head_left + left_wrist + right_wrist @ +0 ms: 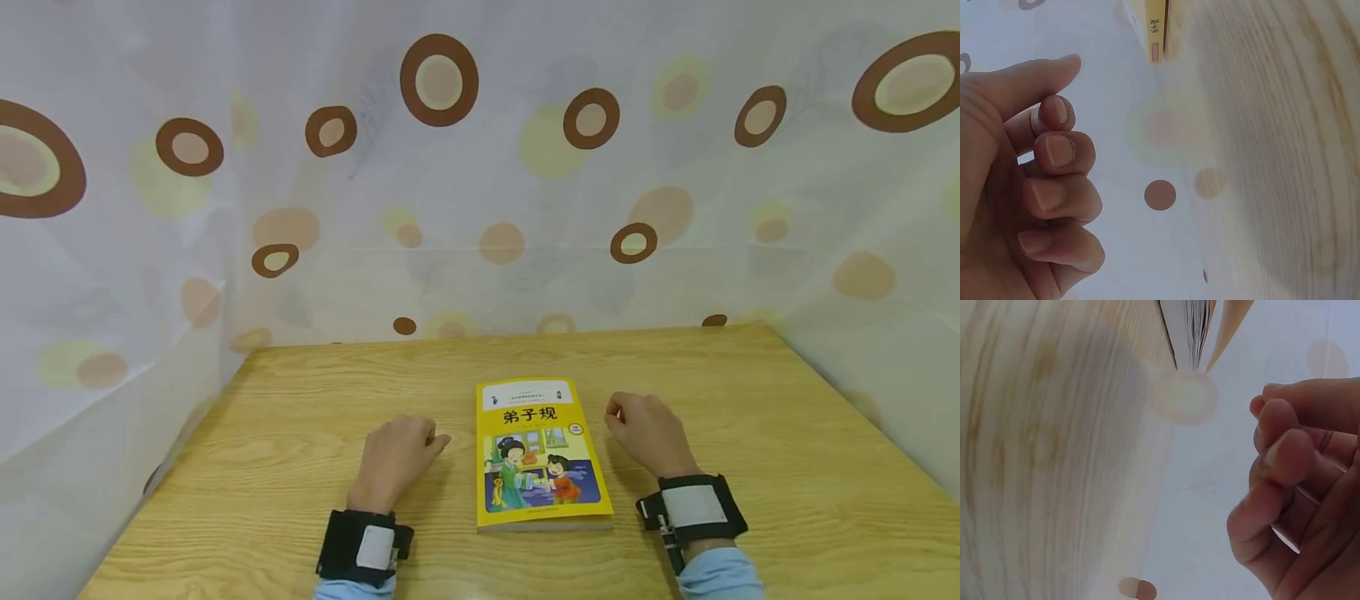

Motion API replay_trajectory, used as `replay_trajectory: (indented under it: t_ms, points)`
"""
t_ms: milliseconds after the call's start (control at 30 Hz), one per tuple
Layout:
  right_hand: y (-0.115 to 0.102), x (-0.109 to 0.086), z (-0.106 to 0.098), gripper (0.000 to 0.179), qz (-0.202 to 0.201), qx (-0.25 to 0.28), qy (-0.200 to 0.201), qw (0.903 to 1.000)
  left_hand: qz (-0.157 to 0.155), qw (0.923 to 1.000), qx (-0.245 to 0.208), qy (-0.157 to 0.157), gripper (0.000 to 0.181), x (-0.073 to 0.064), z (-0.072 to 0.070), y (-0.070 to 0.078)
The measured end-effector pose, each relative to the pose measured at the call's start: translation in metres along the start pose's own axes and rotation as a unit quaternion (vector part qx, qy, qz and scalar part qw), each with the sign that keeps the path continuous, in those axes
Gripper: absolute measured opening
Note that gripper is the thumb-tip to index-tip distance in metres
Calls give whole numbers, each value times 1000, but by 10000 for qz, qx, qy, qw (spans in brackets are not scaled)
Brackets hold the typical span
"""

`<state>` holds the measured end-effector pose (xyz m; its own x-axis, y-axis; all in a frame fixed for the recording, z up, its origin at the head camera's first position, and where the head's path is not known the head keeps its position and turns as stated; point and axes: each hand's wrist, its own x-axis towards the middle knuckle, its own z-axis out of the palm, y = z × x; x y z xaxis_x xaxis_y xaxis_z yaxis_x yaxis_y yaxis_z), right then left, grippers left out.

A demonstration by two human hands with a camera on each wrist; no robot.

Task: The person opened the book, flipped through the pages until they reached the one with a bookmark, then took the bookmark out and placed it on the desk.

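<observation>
A yellow paperback book (538,454) lies closed on the wooden table, its illustrated cover facing up. To its left is my left hand (397,457), apart from it, fingers loosely curled around nothing. My right hand (651,432) is on the book's other side, also apart from it and holding nothing. The left wrist view shows the book's spine (1156,31) beyond the bent fingers (1060,194). In the right wrist view the page edges (1194,331) appear, with the cover standing slightly away from the pages, and the thumb is near the curled fingers (1288,456).
The wooden table (300,400) extends around the book on every side. Behind it and at both sides hangs a white sheet (480,183) with brown, peach and yellow spots. A black strap with a white patch (375,546) is on the left wrist, and a similar strap (693,507) on the right.
</observation>
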<state>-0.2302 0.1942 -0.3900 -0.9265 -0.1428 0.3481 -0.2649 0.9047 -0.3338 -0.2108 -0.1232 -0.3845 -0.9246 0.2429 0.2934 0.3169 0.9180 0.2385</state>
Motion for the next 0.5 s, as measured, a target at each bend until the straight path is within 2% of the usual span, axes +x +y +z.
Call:
replay_trajectory:
  t_ms: [200,500]
  points:
    - [2,-1,3,6,-71,70,-93,9999,26,10000,-91,24,43,-1,-1,0]
    - [0,-2,0,4,-51,127,-485,9987,-17,9999,-68,-120,44,-1,-1,0]
